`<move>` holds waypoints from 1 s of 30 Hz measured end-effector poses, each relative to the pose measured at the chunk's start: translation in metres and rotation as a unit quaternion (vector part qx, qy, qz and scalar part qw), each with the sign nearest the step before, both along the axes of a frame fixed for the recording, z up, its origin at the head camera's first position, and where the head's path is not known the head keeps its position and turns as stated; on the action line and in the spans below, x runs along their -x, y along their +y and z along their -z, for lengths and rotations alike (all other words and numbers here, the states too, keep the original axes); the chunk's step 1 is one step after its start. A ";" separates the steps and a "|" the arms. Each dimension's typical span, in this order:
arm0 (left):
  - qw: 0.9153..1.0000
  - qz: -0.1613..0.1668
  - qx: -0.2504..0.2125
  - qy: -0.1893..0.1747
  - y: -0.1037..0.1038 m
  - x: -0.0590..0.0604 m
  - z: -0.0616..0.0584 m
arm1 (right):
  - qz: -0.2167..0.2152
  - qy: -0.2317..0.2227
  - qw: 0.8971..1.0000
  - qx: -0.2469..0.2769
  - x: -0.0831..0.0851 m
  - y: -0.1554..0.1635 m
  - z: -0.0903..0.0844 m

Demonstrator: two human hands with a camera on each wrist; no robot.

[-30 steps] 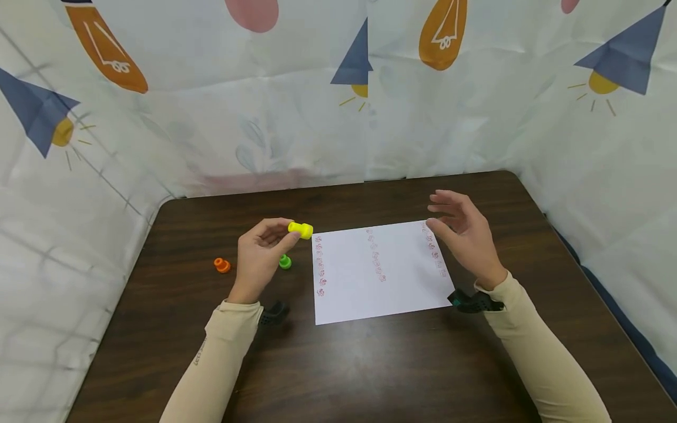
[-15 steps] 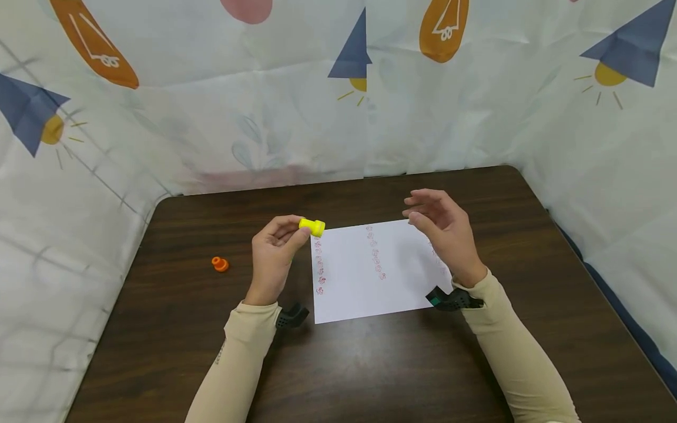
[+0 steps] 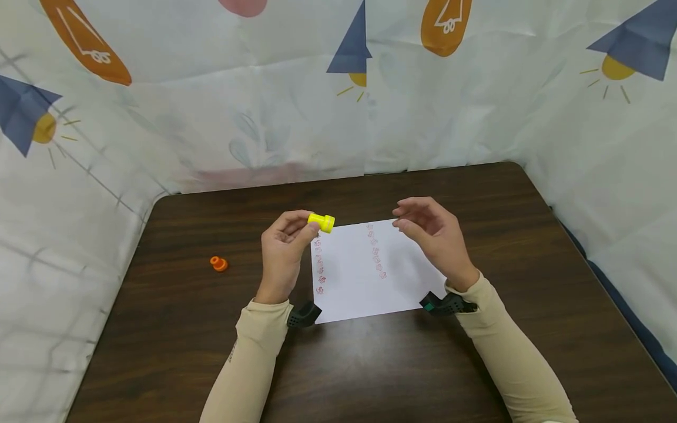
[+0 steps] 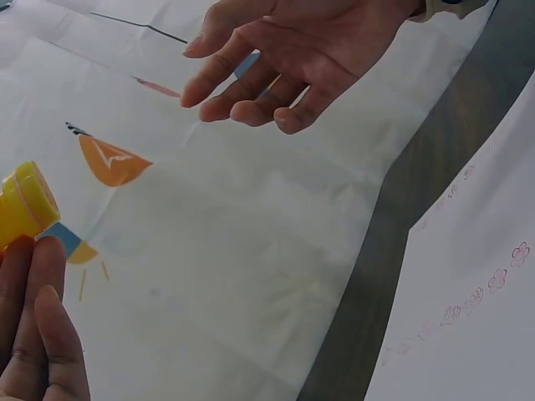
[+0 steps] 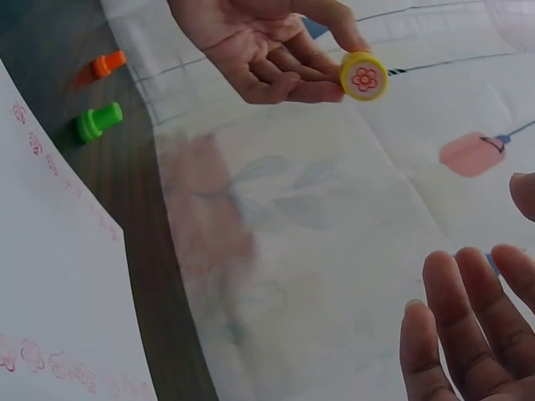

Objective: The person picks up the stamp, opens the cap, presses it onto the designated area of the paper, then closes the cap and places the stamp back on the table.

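Between thumb and fingers, my left hand (image 3: 284, 252) pinches a yellow toy stamp (image 3: 322, 222) above the left edge of a white sheet of paper (image 3: 349, 299). The stamp's round face, turned toward the right wrist camera, carries a red flower (image 5: 364, 78). My right hand (image 3: 436, 238) hovers over the paper's right part, fingers loosely bent and holding nothing. Rows of red flower prints (image 3: 376, 252) run down the sheet; the right-hand row is hidden behind my right hand in the head view.
An orange stamp (image 3: 218, 264) stands on the dark wooden table (image 3: 158, 329) at the left. A green stamp (image 5: 99, 122) shows in the right wrist view, hidden in the head view behind my left hand. Patterned white cloth (image 3: 296, 117) hangs behind the table.
My left hand has moved right with the yellow stamp, covering the green stamp in the head view. My right hand has moved left, so the hands are closer together.
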State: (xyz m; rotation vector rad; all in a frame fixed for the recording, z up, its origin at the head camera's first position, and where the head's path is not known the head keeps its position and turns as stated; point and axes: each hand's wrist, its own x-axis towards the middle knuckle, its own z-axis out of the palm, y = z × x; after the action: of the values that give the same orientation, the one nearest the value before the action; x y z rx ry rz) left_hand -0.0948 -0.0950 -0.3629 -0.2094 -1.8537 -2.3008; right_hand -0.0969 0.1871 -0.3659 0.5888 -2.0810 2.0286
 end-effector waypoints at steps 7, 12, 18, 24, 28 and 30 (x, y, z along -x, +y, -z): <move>1.000 0.005 0.017 -0.009 0.006 -0.003 0.004 | -0.004 -0.015 1.000 -0.027 -0.005 -0.010 0.002; 0.999 0.023 0.030 -0.022 0.012 -0.005 0.011 | -0.018 -0.019 0.999 -0.038 -0.006 -0.016 0.007; 0.996 0.054 0.052 -0.048 0.020 -0.006 0.018 | -0.034 -0.035 0.997 -0.052 -0.007 -0.023 0.015; 0.993 0.077 0.049 -0.075 0.026 -0.006 0.024 | -0.046 -0.049 0.996 -0.064 -0.007 -0.028 0.021; 0.991 0.089 0.040 -0.092 0.029 -0.006 0.027 | -0.051 -0.053 0.996 -0.060 -0.007 -0.030 0.022; 0.990 0.095 0.037 -0.099 0.031 -0.007 0.028 | -0.052 -0.053 0.996 -0.058 -0.007 -0.031 0.023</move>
State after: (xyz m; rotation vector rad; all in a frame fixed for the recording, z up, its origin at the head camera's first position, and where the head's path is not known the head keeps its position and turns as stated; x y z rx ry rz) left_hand -0.0880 -0.0644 -0.3904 -0.1821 -2.1012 -2.4598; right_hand -0.0897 0.1560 -0.3890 0.6334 -2.2871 2.0477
